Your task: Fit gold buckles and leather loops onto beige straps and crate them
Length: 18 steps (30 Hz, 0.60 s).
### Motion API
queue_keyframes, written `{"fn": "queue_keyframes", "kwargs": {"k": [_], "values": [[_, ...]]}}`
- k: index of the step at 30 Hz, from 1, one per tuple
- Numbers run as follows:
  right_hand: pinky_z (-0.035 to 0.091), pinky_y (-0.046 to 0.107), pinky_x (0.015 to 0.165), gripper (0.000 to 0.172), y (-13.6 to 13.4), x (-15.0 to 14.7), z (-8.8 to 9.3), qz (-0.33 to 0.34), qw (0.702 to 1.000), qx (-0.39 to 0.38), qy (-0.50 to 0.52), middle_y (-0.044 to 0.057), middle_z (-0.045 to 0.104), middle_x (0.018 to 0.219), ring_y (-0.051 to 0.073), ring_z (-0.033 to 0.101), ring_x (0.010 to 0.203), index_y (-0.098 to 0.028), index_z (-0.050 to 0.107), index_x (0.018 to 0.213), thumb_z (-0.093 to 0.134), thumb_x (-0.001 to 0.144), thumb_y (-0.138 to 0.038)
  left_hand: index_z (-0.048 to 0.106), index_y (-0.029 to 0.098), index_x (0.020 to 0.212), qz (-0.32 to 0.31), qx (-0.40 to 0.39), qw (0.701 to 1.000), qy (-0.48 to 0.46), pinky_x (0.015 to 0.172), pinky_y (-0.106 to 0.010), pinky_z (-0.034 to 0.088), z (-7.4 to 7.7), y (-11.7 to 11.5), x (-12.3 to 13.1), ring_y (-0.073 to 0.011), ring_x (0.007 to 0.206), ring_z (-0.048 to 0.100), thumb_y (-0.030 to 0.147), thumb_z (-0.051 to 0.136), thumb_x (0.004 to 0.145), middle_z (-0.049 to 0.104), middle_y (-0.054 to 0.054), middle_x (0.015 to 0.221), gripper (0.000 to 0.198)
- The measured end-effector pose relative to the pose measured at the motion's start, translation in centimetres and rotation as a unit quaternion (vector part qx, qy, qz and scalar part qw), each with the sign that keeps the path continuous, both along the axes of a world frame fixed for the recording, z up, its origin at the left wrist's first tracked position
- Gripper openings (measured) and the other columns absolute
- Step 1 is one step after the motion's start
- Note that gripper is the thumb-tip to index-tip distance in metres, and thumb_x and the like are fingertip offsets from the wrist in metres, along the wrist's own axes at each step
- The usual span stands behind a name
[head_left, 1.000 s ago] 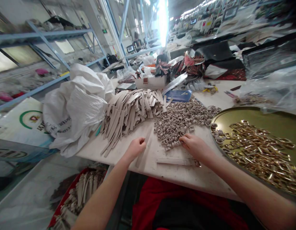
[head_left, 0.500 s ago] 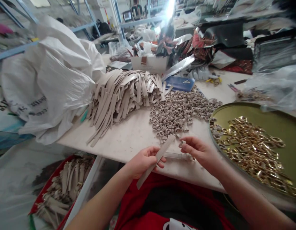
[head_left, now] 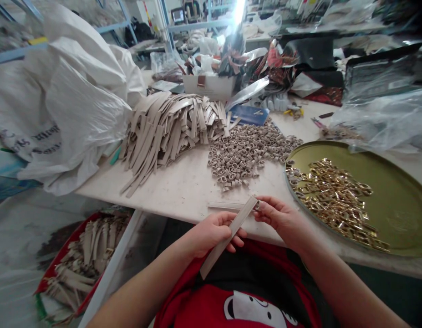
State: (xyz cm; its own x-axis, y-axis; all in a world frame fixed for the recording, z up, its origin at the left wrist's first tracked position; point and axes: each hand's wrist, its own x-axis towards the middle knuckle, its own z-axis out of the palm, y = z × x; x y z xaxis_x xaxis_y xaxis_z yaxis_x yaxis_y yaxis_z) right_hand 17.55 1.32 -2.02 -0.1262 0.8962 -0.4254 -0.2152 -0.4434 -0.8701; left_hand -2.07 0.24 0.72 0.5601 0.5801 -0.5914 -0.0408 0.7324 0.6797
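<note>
While your left hand gripped the strip partway along, your right hand pinched a small loop up by its far end. That strip sat over your lap, long axis slanting from low left up to the right, so the far tip pointed at your right fingers, the nearer ones to it. Couldn't tell if the loop was around the tip or just beside it. Past your hands on the table lay the loop pile, strip pile to its left, gold clasps in a tray off right.
</note>
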Motion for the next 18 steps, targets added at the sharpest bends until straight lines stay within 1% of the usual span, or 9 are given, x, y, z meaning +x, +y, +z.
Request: {"fn": "queue_keyframes", "kwargs": {"k": [4, 7, 11, 18], "values": [[0.048, 0.026, 0.066, 0.034, -1.8, 0.1, 0.0, 0.025, 0.999, 0.021, -0.014, 0.0, 0.062, 0.074, 0.011, 0.056, 0.064, -0.019, 0.062, 0.092, 0.067, 0.069, -0.045, 0.057, 0.012, 0.096, -0.019, -0.046, 0.997, -0.055, 0.047, -0.015, 0.046, -0.1, -1.0, 0.5, -0.009, 0.058, 0.061, 0.014, 0.057, 0.066, 0.063, -0.004, 0.074, 0.03], [0.046, 0.024, 0.062, 0.037, -2.7, 0.4, -0.1, 0.005, 0.999, 0.027, -0.024, -0.001, 0.059, 0.07, 0.01, 0.053, 0.06, -0.019, 0.062, 0.093, 0.065, 0.07, -0.047, 0.057, 0.01, 0.094, -0.024, -0.074, 0.995, -0.07, 0.043, -0.015, 0.046, -0.5, -1.7, 1.0, -0.0086, 0.051, 0.06, 0.013, 0.056, 0.066, 0.063, -0.003, 0.067, 0.028], [0.045, 0.025, 0.058, 0.039, -3.2, 0.7, -0.2, -0.013, 0.998, 0.033, -0.059, -0.002, 0.055, 0.063, 0.01, 0.051, 0.056, -0.016, 0.062, 0.091, 0.064, 0.069, -0.049, 0.057, 0.01, 0.096, -0.038, -0.086, 0.993, -0.076, 0.043, -0.015, 0.046, -0.8, -2.5, 1.6, -0.0086, 0.05, 0.06, 0.01, 0.053, 0.067, 0.064, -0.003, 0.066, 0.028], [0.043, 0.027, 0.056, 0.044, -3.8, 0.8, 0.1, 0.018, 0.988, 0.066, -0.14, -0.002, 0.053, 0.057, 0.013, 0.052, 0.055, -0.017, 0.061, 0.094, 0.057, 0.071, -0.054, 0.056, 0.01, 0.093, -0.042, -0.089, 0.992, -0.073, 0.043, -0.016, 0.045, -0.9, -3.0, 1.7, -0.0091, 0.05, 0.06, 0.009, 0.053, 0.067, 0.064, -0.003, 0.067, 0.027]]}}
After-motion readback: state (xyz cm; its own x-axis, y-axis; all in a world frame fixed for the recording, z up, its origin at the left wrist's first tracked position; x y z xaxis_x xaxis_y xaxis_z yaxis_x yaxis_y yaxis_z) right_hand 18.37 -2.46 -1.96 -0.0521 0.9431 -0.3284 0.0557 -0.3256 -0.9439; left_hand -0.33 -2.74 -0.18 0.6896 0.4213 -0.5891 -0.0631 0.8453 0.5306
